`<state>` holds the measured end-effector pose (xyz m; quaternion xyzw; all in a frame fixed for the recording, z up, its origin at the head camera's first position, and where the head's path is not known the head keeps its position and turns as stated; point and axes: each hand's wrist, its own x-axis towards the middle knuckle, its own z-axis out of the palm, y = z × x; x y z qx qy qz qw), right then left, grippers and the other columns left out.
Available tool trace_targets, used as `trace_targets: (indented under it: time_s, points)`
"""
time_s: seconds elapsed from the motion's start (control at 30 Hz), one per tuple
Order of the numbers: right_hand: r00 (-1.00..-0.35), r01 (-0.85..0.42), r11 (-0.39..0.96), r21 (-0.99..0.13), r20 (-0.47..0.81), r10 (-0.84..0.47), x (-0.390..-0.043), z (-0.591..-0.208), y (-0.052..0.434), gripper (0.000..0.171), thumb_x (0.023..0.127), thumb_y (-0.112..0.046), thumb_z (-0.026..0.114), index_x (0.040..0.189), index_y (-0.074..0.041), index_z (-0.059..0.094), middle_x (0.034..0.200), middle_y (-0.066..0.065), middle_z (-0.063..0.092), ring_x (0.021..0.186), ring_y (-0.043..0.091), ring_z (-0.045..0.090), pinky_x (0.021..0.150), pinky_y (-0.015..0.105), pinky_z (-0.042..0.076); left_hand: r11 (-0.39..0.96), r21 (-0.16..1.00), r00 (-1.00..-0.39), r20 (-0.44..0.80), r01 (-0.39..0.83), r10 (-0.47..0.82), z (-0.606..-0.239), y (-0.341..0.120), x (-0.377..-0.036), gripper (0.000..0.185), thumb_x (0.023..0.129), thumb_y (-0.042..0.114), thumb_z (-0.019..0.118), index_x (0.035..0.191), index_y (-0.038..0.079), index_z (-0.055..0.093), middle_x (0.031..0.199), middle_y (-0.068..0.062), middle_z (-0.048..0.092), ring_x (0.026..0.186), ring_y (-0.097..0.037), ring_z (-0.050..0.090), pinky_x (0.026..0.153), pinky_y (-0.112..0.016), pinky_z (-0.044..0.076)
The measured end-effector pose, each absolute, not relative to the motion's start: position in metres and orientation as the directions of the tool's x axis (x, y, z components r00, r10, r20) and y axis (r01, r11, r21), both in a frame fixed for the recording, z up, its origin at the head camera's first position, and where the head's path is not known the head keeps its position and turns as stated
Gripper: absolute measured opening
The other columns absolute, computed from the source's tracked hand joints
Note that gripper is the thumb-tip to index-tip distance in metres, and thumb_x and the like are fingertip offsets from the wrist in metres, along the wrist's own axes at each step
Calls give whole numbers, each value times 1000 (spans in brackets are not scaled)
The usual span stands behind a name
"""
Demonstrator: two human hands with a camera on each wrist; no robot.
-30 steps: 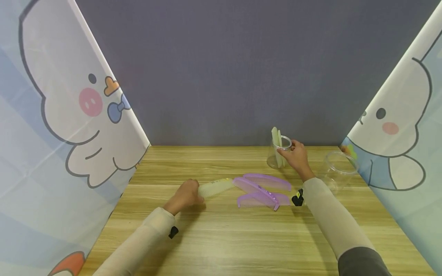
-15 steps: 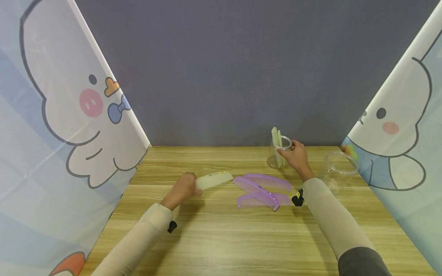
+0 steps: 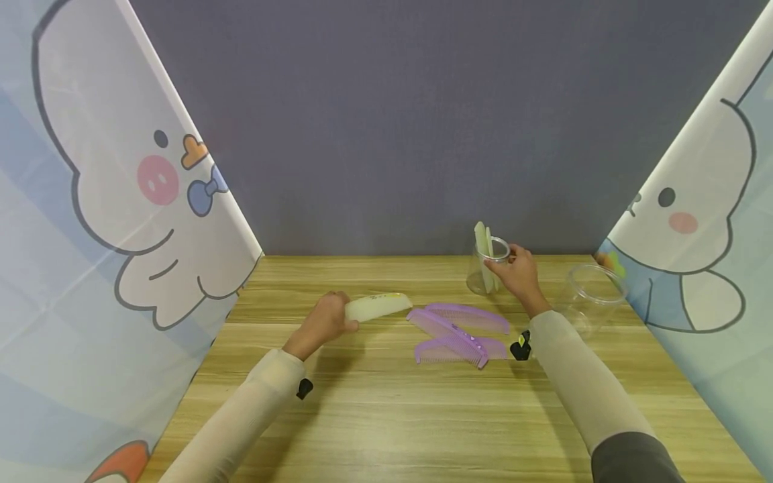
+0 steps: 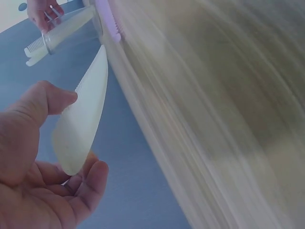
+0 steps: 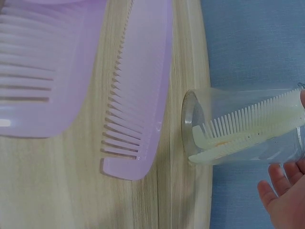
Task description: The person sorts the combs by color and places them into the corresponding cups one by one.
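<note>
Smooth, pale-green plastic there, gripped in the left hand [image 3: 325, 320]: a soft sheen was carried by that pale comb [image 3: 377, 308]! At the right hand [image 3: 516, 275], clear, glossy plastic was shown by the held cup [image 3: 474, 283], highlights caught along its rim. Right of that hand, the same see-through gloss was repeated in the second cup [image 3: 594, 316]. Between the hands, slightly translucent, shiny plastic was displayed by the purple combs [image 3: 443, 327]. Beneath both, smooth wood grain was borne by the tabletop [image 3: 398, 416]; beyond them, matt, woven-looking cloth was presented by the backdrop [image 3: 386, 134].
</note>
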<state>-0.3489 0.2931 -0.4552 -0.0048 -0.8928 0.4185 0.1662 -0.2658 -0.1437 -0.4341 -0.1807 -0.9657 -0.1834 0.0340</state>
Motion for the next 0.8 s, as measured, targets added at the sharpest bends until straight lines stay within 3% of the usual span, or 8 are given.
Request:
trace_targets:
  time_s: [0.3, 0.8]
  points:
    - [-948, -125, 657, -744, 285, 142, -349, -455, 294, 77, 91, -35, 75, 144, 12, 45, 137, 36, 49, 123, 50, 53, 99, 61, 50, 842, 366, -918, 164, 397, 362, -426, -138, -273, 52, 78, 17, 76, 119, -14, 65, 105, -24, 70, 79, -23, 56, 67, -36, 55]
    - [-933, -154, 657, -738, 327, 148, -346, -452, 291, 73, 89, -29, 76, 140, 14, 48, 129, 36, 53, 117, 49, 54, 94, 59, 50, 774, 494, -917, 175, 396, 358, -417, -136, -289, 50, 84, 20, 80, 123, -8, 66, 111, -21, 70, 77, -20, 61, 64, -30, 54]
